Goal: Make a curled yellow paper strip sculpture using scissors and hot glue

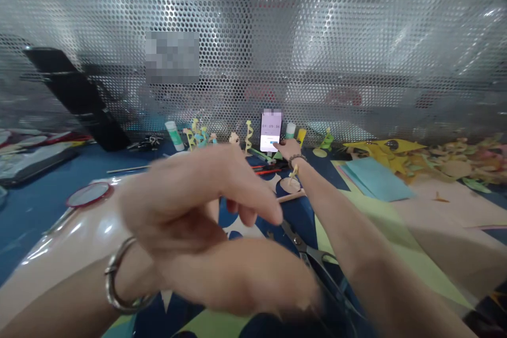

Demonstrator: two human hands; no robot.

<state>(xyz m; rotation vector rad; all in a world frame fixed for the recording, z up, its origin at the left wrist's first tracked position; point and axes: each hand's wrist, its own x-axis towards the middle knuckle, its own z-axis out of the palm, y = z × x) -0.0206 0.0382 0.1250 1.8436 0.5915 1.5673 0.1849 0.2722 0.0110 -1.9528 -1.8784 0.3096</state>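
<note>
Right hand (288, 149) out, one finger on the lit smartphone with a timer on its screen (271, 131), propped upright! Left hand (186, 200), blurred, fingers curled, nearer the camera than that phone; can't tell if it held anything. Steel scissors with dark handles (304, 251) lay on the near side of the phone.

Blur on the left hand (186, 200) hides anything its fingers hold.
</note>
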